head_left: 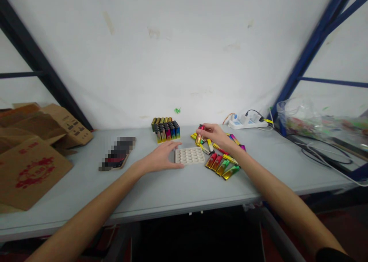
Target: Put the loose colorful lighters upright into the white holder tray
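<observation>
Both hands work apart above the counter (161,191). Thumb and fingers of the left hand (163,157) spread around the left end of a white tray with rows of round holes (189,156); whether they touch it, I cannot tell. Beyond the tray's far right corner, the right hand (213,134) pinches a red-and-gold lighter (198,136), held roughly upright. Loose lighters (222,167) lie in a mixed pile to the right of the tray, under and beside the right forearm. Behind the tray, toward the wall (195,55), stands a block of upright lighters (167,131).
</observation>
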The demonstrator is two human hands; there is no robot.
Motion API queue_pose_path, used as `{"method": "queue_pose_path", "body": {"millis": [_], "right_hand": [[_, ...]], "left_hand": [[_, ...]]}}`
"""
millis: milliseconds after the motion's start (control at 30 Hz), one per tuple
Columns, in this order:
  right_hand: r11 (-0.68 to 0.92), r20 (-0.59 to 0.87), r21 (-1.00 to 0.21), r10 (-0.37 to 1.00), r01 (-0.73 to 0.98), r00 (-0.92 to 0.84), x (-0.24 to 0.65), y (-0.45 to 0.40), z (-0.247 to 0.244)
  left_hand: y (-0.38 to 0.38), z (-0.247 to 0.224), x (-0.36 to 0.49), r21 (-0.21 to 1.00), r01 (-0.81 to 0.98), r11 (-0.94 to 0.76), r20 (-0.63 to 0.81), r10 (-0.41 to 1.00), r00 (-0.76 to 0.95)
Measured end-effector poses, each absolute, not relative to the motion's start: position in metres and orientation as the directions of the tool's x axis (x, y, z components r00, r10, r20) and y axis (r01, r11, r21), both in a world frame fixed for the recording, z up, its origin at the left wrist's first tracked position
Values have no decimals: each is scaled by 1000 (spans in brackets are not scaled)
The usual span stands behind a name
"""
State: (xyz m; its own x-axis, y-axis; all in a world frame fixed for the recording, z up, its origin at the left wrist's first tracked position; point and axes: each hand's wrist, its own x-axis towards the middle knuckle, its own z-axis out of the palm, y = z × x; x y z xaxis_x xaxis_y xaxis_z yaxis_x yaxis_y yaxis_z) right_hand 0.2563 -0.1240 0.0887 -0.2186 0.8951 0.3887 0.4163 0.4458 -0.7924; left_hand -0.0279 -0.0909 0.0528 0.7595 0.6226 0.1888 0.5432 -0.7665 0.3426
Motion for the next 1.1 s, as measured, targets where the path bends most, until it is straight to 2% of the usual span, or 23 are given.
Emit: {"method": "queue_pose_path", "body": {"millis": [200,400,500,600,700,767,967,1100], "right_hand": [[328,283,-936,917,127,-281,241,-138,69],[238,226,-971,947,26,-228,226,-142,66],[226,212,-970,966,84,-146,220,-144,63],[285,288,-917,957,280,-32,216,-144,59],[251,312,-849,948,465,59,215,-142,56],[221,302,-825,950,520,76,215,-142,54],[225,280,-829,960,512,31,218,-139,49],[285,293,-856,955,431,-48,220,-138,47]], "left_hand": [[-94,45,-35,370,546,-751,214,641,737],[-92,46,-36,390,545,-742,203,646,735],[-91,46,-36,395,543,-741,205,647,735],[-91,47,-35,397,535,-745,216,643,735],[-91,46,-34,400,539,-741,221,649,728],[-89,45,-34,402,551,-732,220,661,717],[-86,44,-37,405,561,-722,220,672,707],[-87,45,-38,415,555,-721,220,671,708]]}}
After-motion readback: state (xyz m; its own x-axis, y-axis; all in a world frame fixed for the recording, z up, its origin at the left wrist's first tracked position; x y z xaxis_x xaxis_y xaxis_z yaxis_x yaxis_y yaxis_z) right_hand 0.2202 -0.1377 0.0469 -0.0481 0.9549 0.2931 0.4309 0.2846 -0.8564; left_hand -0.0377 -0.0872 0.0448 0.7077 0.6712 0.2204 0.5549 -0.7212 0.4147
